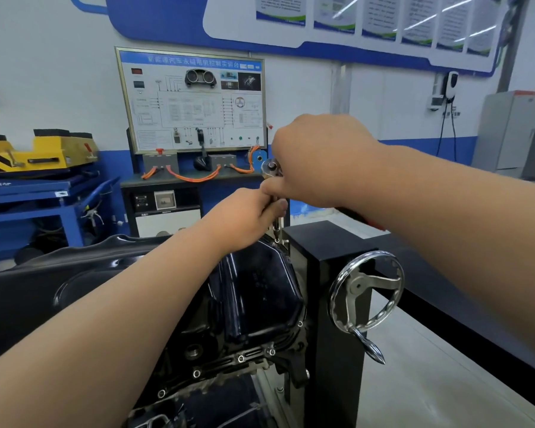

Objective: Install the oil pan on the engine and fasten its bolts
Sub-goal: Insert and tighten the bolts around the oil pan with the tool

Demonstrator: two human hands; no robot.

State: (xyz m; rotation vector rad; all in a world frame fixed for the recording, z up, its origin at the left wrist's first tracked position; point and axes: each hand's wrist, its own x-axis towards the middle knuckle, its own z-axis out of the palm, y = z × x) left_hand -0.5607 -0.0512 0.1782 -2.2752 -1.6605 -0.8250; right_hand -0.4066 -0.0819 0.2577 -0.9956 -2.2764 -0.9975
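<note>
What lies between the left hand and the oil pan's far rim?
In the head view, a thin metal extension bar runs down from the left hand to the oil pan rim.

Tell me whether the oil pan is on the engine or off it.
On: the oil pan sits on the engine, with bolts along its near edge.

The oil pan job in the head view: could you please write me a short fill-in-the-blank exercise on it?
The right hand grips the ratchet while the left hand pinches its extension, which stands on a bolt at the oil pan's ____ right corner.
The oil pan is glossy ____.
The chrome handwheel sits to the pan's ____.
Missing words: far; black; right.
</note>
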